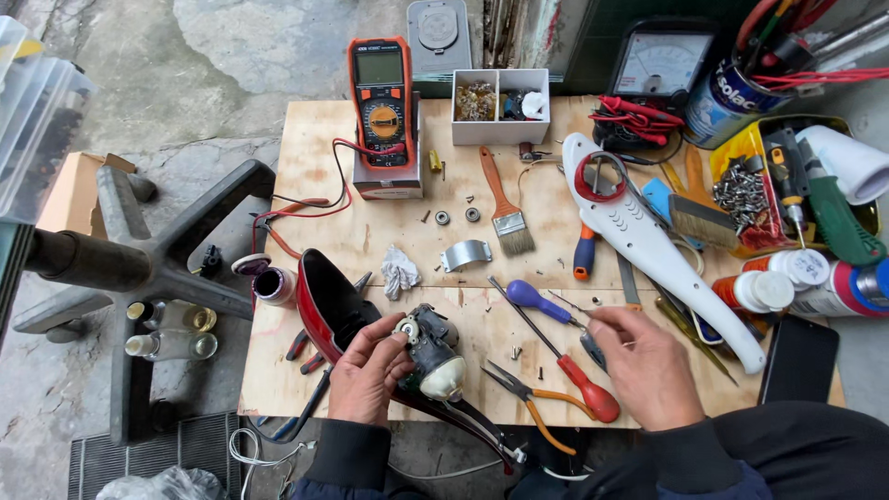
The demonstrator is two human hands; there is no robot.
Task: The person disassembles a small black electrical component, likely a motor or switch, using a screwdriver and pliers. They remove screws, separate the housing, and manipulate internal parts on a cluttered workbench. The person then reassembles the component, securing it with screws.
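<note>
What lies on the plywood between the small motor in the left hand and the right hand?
In the head view, between the motor and the right hand lie a red-handled screwdriver, orange-handled pliers and loose screws.

Free: bare counter (324, 157) strip far left, small patch beside paintbrush (502, 199). Blocked: screwdrivers (556, 338) and pliers (528, 398) near centre; white casing (648, 241), screw tray (750, 190), bottles (787, 278) right.

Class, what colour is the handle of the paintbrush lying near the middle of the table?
Orange, on the paintbrush; seen in the head view.
</note>
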